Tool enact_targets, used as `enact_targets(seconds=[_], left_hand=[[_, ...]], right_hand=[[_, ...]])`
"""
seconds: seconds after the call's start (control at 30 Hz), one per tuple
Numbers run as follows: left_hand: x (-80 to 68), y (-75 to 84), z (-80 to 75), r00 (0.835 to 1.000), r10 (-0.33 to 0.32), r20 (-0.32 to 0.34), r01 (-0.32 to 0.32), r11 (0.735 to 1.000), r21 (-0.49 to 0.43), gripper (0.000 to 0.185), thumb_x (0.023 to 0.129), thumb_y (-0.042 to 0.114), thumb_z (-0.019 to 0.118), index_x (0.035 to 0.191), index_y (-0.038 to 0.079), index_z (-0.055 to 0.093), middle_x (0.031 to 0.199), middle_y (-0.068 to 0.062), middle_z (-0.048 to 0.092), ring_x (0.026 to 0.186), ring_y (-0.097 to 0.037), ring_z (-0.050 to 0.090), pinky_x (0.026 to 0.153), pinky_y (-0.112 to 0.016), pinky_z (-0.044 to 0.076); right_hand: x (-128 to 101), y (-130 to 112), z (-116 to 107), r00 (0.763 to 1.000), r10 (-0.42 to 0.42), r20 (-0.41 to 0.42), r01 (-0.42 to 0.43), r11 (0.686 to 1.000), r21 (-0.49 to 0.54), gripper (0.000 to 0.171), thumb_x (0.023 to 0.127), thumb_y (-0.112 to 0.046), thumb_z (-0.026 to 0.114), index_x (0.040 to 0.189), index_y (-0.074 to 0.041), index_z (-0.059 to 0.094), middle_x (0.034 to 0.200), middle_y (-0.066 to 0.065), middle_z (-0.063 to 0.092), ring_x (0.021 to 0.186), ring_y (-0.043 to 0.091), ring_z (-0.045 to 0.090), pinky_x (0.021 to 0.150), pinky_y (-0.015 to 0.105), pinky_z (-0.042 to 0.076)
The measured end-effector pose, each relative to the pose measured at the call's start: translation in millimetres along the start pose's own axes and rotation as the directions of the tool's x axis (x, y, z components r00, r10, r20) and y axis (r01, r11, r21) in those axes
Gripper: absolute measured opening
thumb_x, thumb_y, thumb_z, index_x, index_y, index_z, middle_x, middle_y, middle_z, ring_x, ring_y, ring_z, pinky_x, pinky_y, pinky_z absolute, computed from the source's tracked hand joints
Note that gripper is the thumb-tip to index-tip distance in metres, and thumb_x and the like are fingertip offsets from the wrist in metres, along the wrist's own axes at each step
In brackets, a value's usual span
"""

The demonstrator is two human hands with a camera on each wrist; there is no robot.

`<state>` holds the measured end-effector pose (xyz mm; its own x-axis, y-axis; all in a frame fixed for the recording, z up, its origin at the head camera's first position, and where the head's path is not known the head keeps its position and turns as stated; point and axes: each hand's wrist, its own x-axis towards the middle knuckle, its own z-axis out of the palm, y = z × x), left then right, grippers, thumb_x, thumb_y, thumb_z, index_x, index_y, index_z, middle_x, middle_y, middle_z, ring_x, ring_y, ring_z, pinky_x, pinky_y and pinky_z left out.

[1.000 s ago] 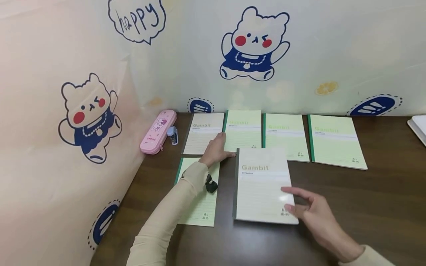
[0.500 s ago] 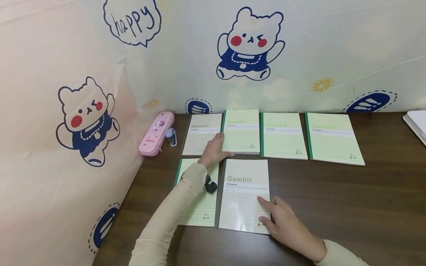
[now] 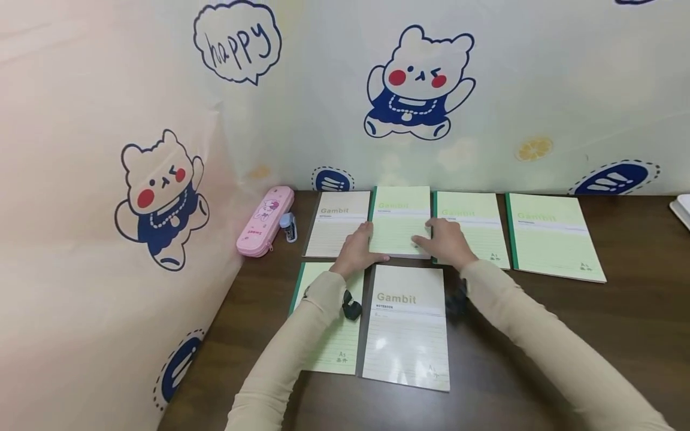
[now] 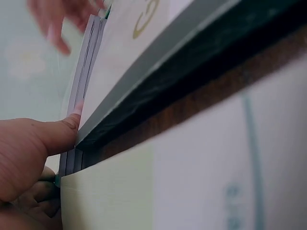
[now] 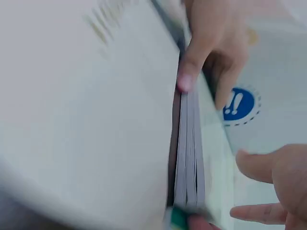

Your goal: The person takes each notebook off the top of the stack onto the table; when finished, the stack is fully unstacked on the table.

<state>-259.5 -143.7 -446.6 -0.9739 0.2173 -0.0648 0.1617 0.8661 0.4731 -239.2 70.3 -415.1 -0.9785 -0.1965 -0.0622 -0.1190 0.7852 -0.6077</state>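
Observation:
A thick stack of green notebooks (image 3: 400,218) lies second from the left in the back row. My left hand (image 3: 357,250) rests at its front left corner, the thumb stretched along the front edge; in the left wrist view that thumb (image 4: 60,132) touches the page edges. At the stack's right side hovers my right hand (image 3: 448,242), thumb and fingers apart, overlapping the neighbouring green notebook (image 3: 469,224). In the right wrist view the stacked page edges (image 5: 189,148) show several layers. A white notebook with a grey spine (image 3: 406,335) lies flat in the front row, untouched.
A white notebook (image 3: 336,218) and another green one (image 3: 555,236) lie in the back row. Under my left forearm is a green notebook (image 3: 334,353). A pink pencil case (image 3: 265,221) and a small blue-capped item (image 3: 288,227) stand left, against a cartoon-printed cloth wall (image 3: 302,108).
My right hand has set the white grey-spined notebook down in the front row, let go, and moved up to the green stack's right side. My left hand has stayed at the stack's corner.

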Motion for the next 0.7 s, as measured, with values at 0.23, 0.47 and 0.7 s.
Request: enact_targets(seconds=[0.23, 0.47, 0.7], left_hand=[[-1.1, 1.3, 1.7, 0.999, -0.032, 0.002, 0.032, 0.999, -0.024, 0.099, 0.067, 0.038, 0.077, 0.143, 0.006, 0.022, 0.148, -0.011, 0.021, 0.134, -0.026, 0.022, 0.108, -0.036, 0.023], [-0.8, 3.1, 2.9, 0.999, -0.039, 0.009, 0.039, 0.999, -0.016, 0.098, 0.068, 0.037, 0.077, 0.143, 0.008, 0.022, 0.147, -0.011, 0.024, 0.134, -0.026, 0.024, 0.107, -0.037, 0.024], [-1.9, -0.8, 3.4, 0.999, -0.037, -0.012, 0.036, 0.999, -0.033, 0.097, 0.068, 0.037, 0.077, 0.143, 0.008, 0.022, 0.147, -0.011, 0.026, 0.134, -0.026, 0.022, 0.108, -0.037, 0.023]], right_hand=[[27.5, -11.0, 14.5, 0.994, 0.094, -0.050, -0.099, 0.990, -0.104, 0.051, 0.073, -0.039, 0.073, 0.090, 0.004, 0.051, 0.073, 0.015, 0.055, 0.061, 0.026, 0.053, 0.052, 0.033, 0.045], [25.0, -7.7, 5.4, 0.987, 0.160, -0.013, -0.160, 0.987, -0.014, 0.074, 0.076, -0.034, 0.072, 0.126, 0.008, 0.036, 0.100, 0.025, 0.053, 0.085, 0.039, 0.056, 0.064, 0.044, 0.049], [34.5, 1.6, -0.7, 0.990, 0.122, 0.065, -0.137, 0.932, 0.335, 0.046, 0.084, -0.018, 0.063, 0.124, -0.003, 0.047, 0.129, 0.021, 0.042, 0.101, 0.034, 0.049, 0.081, 0.044, 0.044]])
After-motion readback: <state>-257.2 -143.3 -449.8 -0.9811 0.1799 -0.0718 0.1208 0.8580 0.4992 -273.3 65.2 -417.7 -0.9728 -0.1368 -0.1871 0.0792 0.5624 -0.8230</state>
